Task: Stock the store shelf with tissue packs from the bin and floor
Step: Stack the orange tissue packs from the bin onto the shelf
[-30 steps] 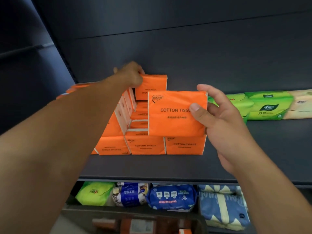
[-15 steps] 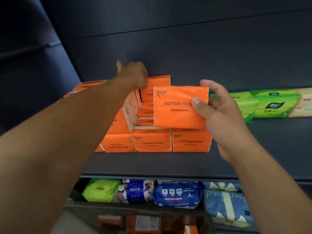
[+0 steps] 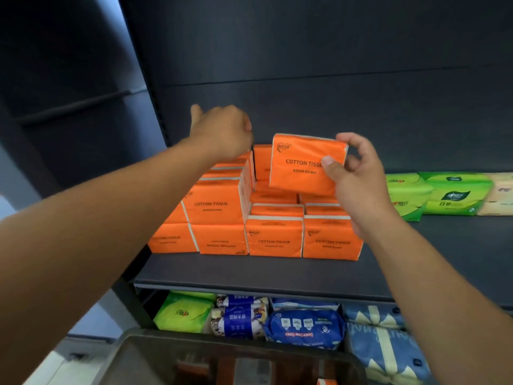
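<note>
Orange "COTTON TISSUE" packs (image 3: 273, 237) stand stacked in rows on the dark shelf (image 3: 277, 270), higher on the left. My right hand (image 3: 355, 176) grips one more orange pack (image 3: 299, 165) by its right edge and holds it upright in the air above the two lower right-hand rows. My left hand (image 3: 222, 132) reaches to the back of the stack. Its fingers are curled at the top left corner of an upright pack (image 3: 261, 162) standing against the back panel. That pack is mostly hidden behind the held one.
Green tissue packs (image 3: 455, 194) and a beige one lie further right on the same shelf. The shelf below holds green (image 3: 183, 312), blue (image 3: 305, 326) and patterned packs. A dark bin's rim (image 3: 236, 343) is at the bottom, under my arms. A dark upright post stands at the left.
My right hand has lifted its orange pack higher and further back over the stack. My left hand stays at the back pack, shifted slightly left of it.
</note>
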